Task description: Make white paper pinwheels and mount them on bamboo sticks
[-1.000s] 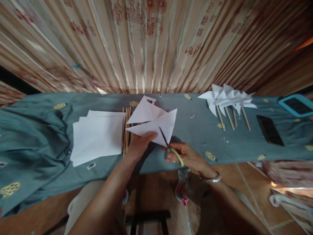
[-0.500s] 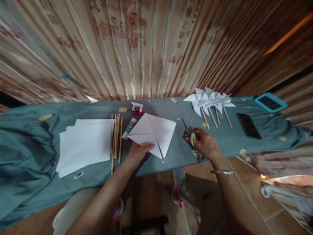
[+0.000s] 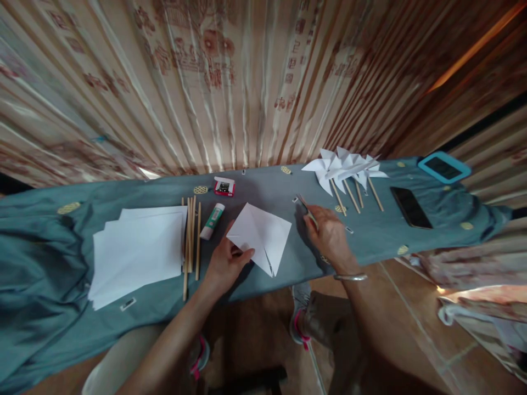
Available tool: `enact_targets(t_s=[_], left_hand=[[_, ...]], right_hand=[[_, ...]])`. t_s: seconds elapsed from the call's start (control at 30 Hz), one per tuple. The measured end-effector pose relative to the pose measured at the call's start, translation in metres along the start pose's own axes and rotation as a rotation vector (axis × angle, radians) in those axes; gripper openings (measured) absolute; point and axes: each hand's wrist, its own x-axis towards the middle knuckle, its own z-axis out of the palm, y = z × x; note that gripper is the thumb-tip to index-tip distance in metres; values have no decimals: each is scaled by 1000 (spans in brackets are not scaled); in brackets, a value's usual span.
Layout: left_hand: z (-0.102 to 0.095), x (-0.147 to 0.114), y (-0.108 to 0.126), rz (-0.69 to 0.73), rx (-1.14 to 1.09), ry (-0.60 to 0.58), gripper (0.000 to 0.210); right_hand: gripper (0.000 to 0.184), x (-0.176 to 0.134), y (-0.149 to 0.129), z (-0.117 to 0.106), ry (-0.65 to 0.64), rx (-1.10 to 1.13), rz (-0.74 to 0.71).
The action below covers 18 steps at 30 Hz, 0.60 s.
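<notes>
1. Scissors (image 3: pixel 308 212) have come away from the paper square (image 3: pixel 263 235) since a second ago, now standing to its right, gripped by the curled fingers of the right hand (image 3: pixel 328 236).
2. Over the cloth (image 3: pixel 263 184), the left hand (image 3: pixel 224 263) pinches the square's lower-left edge, thumb on top.
3. Pulling there might, I'd say, rip the cut on towards the middle.
4. That open red box (image 3: pixel 226 193) holds small, dark, shiny bits; a knock could spill them.

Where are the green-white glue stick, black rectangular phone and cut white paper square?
Green-white glue stick (image 3: pixel 212 221), head view: barrel middle.
Black rectangular phone (image 3: pixel 410 208), head view: screen.
Cut white paper square (image 3: pixel 262 237), head view: middle of its face.
</notes>
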Motion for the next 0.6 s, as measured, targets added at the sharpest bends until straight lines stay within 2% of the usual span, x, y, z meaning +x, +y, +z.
enact_targets(t_s=[0.07, 0.17, 0.23, 0.3, 0.4, 0.47, 0.6], left_hand=[[-10, -2, 2, 87, 159, 61, 60], [-22, -4, 7, 341, 447, 193, 73], [-24, -6, 8, 539, 616, 218, 66], [-21, -7, 5, 667, 745, 140, 51], [-11, -8, -5, 691, 858, -97, 43], [-5, -7, -12, 647, 916, -154, 47], [0, -1, -14, 583, 975, -175, 49]], right_hand=[[37, -3, -22, 7, -25, 153, -171], [40, -11, -55, 19, -127, 240, -345], [43, -16, -70, 25, -187, 229, -406], [44, -21, -78, 30, -220, 212, -422], [43, -25, -80, 36, -223, 191, -417], [43, -26, -77, 39, -213, 192, -415], [44, -26, -73, 41, -193, 245, -415]])
